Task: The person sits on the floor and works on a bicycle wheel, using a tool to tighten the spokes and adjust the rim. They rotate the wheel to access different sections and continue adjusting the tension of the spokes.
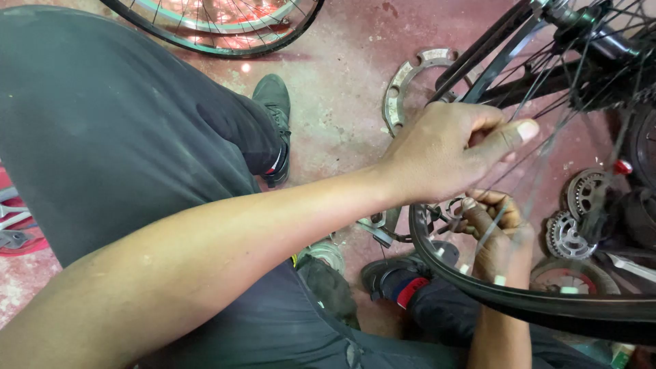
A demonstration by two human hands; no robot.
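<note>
A black bicycle wheel (pixel 547 304) with thin spokes (pixel 540 137) stands at the right, its hub (pixel 601 41) at the top right. My left hand (pixel 447 150) reaches across from the lower left and is closed on the black frame tubes (pixel 488 61) above the rim, thumb stretched out. My right hand (pixel 495 236) comes up from the bottom edge and sits behind the rim among the spokes. Its fingers are curled and pinched around a spoke close to some small metal parts (pixel 451 207); what exactly lies inside them is partly hidden.
A toothed metal ring (pixel 406 82) lies on the red floor beyond my left hand. Two sprockets (pixel 581 195) (pixel 564 236) lie under the wheel. Another wheel (pixel 219 31) lies at the top. My shoes (pixel 273 102) (pixel 396 281) rest on the floor. A red tool tray (pixel 14 229) sits far left.
</note>
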